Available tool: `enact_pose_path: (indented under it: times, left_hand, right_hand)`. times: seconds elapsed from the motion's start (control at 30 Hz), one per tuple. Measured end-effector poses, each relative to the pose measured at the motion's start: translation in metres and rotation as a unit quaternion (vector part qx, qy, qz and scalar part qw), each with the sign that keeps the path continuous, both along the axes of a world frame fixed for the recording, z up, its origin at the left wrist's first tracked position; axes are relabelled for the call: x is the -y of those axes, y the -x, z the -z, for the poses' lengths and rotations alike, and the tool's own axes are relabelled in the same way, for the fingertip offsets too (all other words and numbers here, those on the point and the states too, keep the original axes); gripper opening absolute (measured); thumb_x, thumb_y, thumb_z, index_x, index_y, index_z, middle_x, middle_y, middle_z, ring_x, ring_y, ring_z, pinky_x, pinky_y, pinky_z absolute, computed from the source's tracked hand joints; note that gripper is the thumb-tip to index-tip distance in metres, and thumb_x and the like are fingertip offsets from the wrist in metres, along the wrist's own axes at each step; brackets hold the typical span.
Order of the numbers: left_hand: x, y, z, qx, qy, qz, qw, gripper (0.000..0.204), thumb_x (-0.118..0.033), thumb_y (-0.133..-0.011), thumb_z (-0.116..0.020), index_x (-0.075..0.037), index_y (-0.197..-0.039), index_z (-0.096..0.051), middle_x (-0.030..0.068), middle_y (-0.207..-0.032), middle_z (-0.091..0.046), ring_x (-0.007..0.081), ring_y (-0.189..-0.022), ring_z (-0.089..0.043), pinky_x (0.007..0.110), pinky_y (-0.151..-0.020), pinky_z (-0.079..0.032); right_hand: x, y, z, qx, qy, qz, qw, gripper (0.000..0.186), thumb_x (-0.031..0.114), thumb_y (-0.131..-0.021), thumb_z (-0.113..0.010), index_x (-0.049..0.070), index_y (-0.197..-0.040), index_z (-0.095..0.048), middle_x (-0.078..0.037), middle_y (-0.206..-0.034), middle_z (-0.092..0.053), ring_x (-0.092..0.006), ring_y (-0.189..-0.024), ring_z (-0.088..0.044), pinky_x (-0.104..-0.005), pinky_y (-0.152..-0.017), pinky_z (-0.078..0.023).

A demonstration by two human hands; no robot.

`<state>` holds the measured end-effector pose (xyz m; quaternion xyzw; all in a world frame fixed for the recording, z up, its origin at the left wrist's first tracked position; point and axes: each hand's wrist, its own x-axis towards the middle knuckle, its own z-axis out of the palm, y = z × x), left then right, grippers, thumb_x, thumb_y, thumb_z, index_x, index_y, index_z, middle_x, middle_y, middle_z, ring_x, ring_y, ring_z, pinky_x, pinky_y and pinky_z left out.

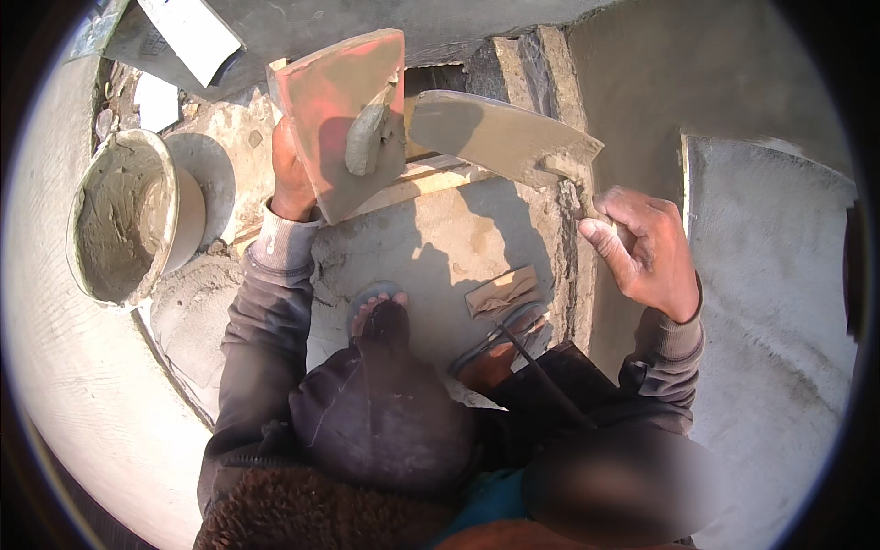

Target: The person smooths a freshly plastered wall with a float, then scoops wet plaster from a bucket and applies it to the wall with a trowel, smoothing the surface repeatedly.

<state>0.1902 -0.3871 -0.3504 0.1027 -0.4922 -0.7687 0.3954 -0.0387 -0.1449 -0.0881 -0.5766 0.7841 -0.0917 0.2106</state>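
My left hand (291, 174) holds up a flat red-faced board (339, 101) tilted toward me, with a lump of wet grey mortar (367, 137) on its face. My right hand (642, 247) grips the handle of a wide mortar-coated trowel (500, 133), whose blade reaches left toward the board's edge and the mortar lump. Both arms wear dark sleeves with grey cuffs. Below, my feet in sandals (380, 307) stand on a rough concrete surface.
A bucket (128, 215) smeared with grey mortar stands at the left. A wooden plank (431, 179) lies behind the board. A freshly plastered grey wall (770, 275) fills the right side, with a ledge edge (577, 275) beside my feet. A scrap of cardboard (502, 291) lies on the floor.
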Motion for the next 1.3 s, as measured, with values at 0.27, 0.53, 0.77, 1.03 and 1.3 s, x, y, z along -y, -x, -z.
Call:
enact_pose_path:
  times: [0.27,0.53,0.77,1.03,1.3]
  left_hand:
    - [0.008,-0.004,-0.035,0.168,0.293,-0.034,0.941,0.052,-0.03,-0.094,-0.069,0.006,-0.131,-0.061,0.0181,-0.131,-0.065,0.0263,-0.117,-0.065,0.037,-0.1,-0.05]
    - [-0.023,0.0,0.0,0.085,-0.099,0.008,0.991,0.066,-0.037,-0.095,-0.067,0.008,-0.14,-0.052,0.0177,-0.136,-0.062,0.0254,-0.12,-0.063,0.039,-0.104,-0.05]
    - [-0.038,-0.036,0.021,0.146,0.004,-0.108,0.983,0.051,-0.018,-0.088,-0.077,0.004,-0.129,-0.058,0.0114,-0.121,-0.065,0.0208,-0.108,-0.065,0.035,-0.092,-0.054]
    - [-0.051,-0.036,-0.018,0.255,-0.006,0.051,0.966,0.041,-0.003,-0.077,-0.085,0.001,-0.114,-0.066,0.0063,-0.102,-0.068,0.0163,-0.092,-0.067,0.032,-0.076,-0.057]
    - [-0.056,-0.039,0.011,0.233,-0.023,-0.013,0.972,0.055,-0.009,-0.07,-0.089,-0.001,-0.116,-0.061,0.0074,-0.099,-0.068,0.0178,-0.084,-0.068,0.034,-0.069,-0.057]
  right_hand:
    - [0.011,-0.022,-0.002,-0.143,0.012,-0.002,0.99,0.02,0.027,-0.091,-0.075,0.008,-0.089,-0.072,-0.007,-0.075,-0.064,-0.0283,-0.06,-0.063,-0.0382,-0.052,-0.046]
    - [-0.011,0.028,0.061,-0.234,0.147,0.162,0.947,0.024,0.031,-0.093,-0.075,0.008,-0.096,-0.068,-0.008,-0.089,-0.067,-0.0304,-0.068,-0.067,-0.0388,-0.057,-0.051]
    - [0.001,0.115,0.106,-0.186,0.095,0.305,0.929,0.035,0.037,-0.099,-0.065,0.002,-0.098,-0.065,-0.023,-0.089,-0.069,-0.0441,-0.084,-0.067,-0.0505,-0.073,-0.051]
    - [0.029,0.168,0.102,-0.218,0.086,0.35,0.907,0.039,0.04,-0.101,-0.059,0.003,-0.105,-0.071,-0.026,-0.096,-0.072,-0.0462,-0.097,-0.069,-0.0519,-0.085,-0.054]
    - [0.04,0.182,0.088,-0.259,0.056,0.368,0.891,0.045,0.043,-0.102,-0.057,0.001,-0.109,-0.073,-0.026,-0.099,-0.072,-0.0447,-0.099,-0.069,-0.0485,-0.086,-0.053]
